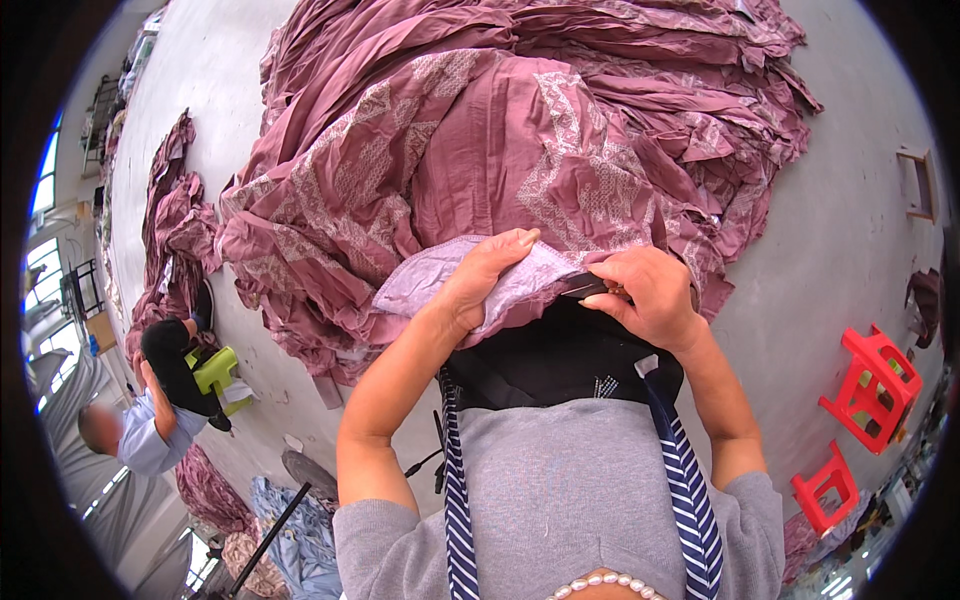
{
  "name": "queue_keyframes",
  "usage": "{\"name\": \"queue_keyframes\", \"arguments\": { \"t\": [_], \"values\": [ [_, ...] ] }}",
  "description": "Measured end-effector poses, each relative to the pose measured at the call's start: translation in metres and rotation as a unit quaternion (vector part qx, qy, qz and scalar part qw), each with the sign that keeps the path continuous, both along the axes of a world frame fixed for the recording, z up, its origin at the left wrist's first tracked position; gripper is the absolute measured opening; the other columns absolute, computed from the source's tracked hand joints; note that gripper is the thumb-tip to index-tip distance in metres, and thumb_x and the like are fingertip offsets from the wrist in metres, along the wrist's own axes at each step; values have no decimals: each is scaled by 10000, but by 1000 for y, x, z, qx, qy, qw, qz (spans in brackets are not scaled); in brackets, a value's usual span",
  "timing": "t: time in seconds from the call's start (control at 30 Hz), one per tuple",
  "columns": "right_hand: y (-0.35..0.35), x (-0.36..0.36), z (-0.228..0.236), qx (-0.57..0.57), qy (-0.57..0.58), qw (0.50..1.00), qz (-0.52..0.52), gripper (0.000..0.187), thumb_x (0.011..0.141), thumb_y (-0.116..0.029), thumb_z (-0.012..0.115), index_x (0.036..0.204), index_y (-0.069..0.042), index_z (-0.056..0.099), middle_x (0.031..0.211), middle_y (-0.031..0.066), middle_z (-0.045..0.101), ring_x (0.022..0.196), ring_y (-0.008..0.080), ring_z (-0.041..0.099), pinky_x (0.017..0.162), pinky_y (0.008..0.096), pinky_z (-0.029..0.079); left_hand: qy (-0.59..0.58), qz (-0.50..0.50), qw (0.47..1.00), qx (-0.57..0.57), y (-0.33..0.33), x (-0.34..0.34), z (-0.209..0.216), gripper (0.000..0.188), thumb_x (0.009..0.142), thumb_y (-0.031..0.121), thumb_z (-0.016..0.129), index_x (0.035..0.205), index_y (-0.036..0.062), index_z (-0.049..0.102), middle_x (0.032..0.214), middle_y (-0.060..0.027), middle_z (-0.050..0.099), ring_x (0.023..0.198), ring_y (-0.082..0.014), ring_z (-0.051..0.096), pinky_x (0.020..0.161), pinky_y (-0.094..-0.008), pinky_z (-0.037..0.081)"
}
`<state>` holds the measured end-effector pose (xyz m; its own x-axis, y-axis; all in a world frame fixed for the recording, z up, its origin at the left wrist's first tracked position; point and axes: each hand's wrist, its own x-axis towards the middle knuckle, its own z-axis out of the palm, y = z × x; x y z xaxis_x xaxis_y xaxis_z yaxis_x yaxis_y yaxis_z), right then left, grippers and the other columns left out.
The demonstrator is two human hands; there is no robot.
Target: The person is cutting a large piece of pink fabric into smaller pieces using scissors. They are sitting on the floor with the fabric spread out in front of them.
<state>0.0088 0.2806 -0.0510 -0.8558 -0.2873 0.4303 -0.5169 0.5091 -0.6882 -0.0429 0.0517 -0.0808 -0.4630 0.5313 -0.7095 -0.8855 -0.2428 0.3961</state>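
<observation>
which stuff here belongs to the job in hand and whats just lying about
In the job:
pale lilac cloth, held in the left grip
dusty-pink cloth heap with white patterning

Apparently just lying about:
two red plastic stools
crumpled light-blue cloth bundle

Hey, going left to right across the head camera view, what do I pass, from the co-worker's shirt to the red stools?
The seated co-worker's light-blue shirt, green stool, light-blue cloth heap, wearer's left hand, wearer's right hand, lower red stool, upper red stool.
</observation>
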Motion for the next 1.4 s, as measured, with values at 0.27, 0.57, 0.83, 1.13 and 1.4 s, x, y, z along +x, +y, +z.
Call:
{"name": "queue_keyframes", "arguments": {
  "t": [0.27, 0.57, 0.83, 1.13, 1.4],
  "values": [
    [-7, -1, -2, 56, 7, 998, 14, 377, 708, -259, 789, 971, -72, 595, 834, 78, 651, 714, 259, 638, 604, 348, 512, 0, -11, 1000, -13, 0, -1, 4, 290, 937, 134, 557, 1193, 0, 527, 1013, -44, 638, 865, -101, 644, 790, -244, 531],
    [-13, -4, 0, 88, 51, 995, 14, 279, 748, -273, 741, 899, -84, 600, 766, 28, 610, 666, 211, 607, 581, 328, 472, 1, -7, 1000, 2, -2, -1, 0, 280, 938, 131, 557, 1184, 0, 530, 1008, -47, 640, 860, -103, 646, 786, -243, 532],
    [-4, -3, 9, -142, -170, 975, -1, 336, 717, -211, 800, 961, -51, 633, 733, 63, 616, 584, 166, 607, 509, 263, 480, 1, -7, 1000, 9, 0, -3, 5, 112, 937, 188, 582, 969, 81, 590, 910, -3, 644, 818, -77, 628, 745, -225, 505],
    [-2, 10, 7, 2, -104, 990, 91, 199, 686, -76, 703, 870, -79, 628, 743, 53, 604, 657, 204, 615, 577, 299, 472, 199, -37, 976, -77, -4, -3, 28, 93, 950, 149, 564, 950, 58, 544, 808, 48, 547, 672, -5, 478, 585, -172, 389],
    [98, 47, -28, -34, -343, 899, -271, 256, 779, -123, 738, 1005, -43, 645, 790, 11, 629, 611, 74, 504, 548, 232, 423, 484, -164, 836, -201, -63, 10, 109, 114, 808, 104, 652, 880, 19, 632, 740, -40, 584, 644, -125, 550, 604, -278, 443]
  ]
}}
